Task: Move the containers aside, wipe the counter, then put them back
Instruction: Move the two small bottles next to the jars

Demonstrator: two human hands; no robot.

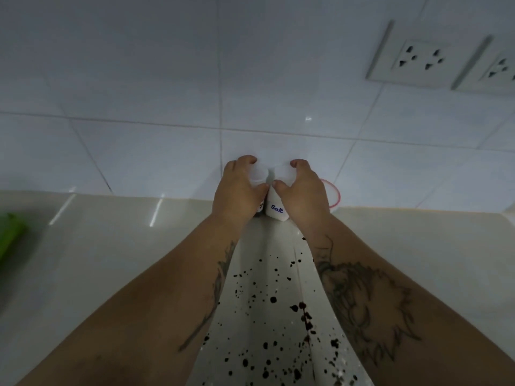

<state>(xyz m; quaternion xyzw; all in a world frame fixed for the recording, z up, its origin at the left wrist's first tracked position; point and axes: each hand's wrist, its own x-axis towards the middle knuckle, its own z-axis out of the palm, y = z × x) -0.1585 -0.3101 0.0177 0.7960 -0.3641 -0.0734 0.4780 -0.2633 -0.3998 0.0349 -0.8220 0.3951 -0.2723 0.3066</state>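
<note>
Both arms reach forward over the counter (111, 246) to its back edge, where it meets the tiled wall (167, 107). The left hand (239, 190) is closed from above around the top of a small translucent container (258, 174), fingers curled over the far side and thumb pressed against the near side; its label is mostly hidden by the hand and cannot be read. The right hand (302, 193) is closed the same way around a second small container (278, 208), white, marked "Salt" in blue lettering on the side facing the camera. The two containers stand upright, just beside each other, close against the wall; whether they touch cannot be told. Whether either is lifted off the counter cannot be told. Behind the right hand, a round lid or container with a red rim (334, 196) shows partly, also against the wall. The counter surface between the forearms carries a scatter of dark spots and splashes (273, 299), denser toward the near edge. A green object (9, 235), blurred, lies at the far left of the counter. Two wall sockets (418, 57) are set in the tiles at upper right. Both forearms bear tattoos.
</note>
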